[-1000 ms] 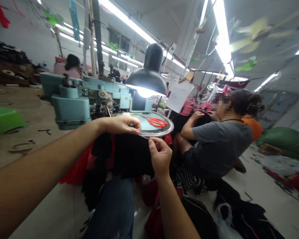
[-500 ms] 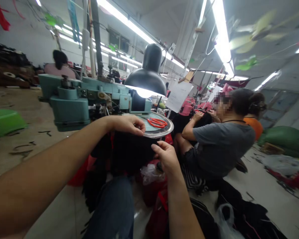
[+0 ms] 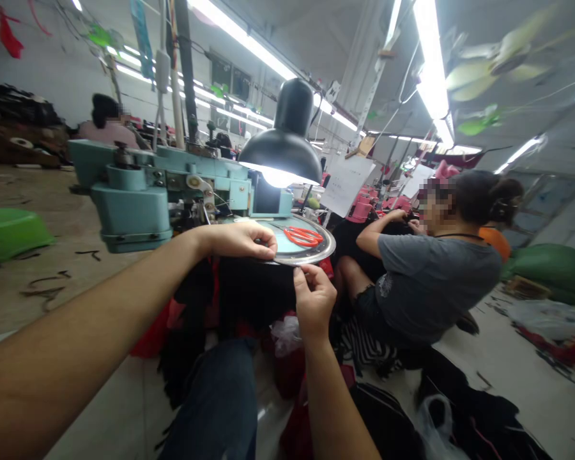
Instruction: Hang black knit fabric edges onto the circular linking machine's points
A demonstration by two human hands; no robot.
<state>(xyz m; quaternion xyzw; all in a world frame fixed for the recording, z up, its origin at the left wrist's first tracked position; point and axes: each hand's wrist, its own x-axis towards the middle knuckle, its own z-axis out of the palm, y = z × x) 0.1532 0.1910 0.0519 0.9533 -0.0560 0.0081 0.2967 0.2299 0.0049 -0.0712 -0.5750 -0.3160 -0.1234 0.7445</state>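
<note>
Black fabric (image 3: 256, 287) hangs down from the front rim of the round metal plate (image 3: 329, 246) of a teal linking machine (image 3: 131, 204). My left hand (image 3: 244, 241) rests at the plate's near edge with its fingers pinched on the fabric's upper edge. To its right, my right hand (image 3: 315, 294) is closed on the right end of that same edge, thumb against the fingers. Between the hands the edge runs taut along the rim. Red-handled scissors (image 3: 303, 237) lie on the plate, just beyond my hands.
A black lamp (image 3: 282, 144) shines low over the plate. At the right a co-worker in a grey shirt (image 3: 434, 281) sits close by. Bags and dark cloth (image 3: 474, 396) lie on the floor. A green stool (image 3: 14, 233) stands at the left.
My right hand has moved up slightly toward the rim and turned more upright. The fabric's edge now lies straighter along the plate. My left hand has barely shifted.
</note>
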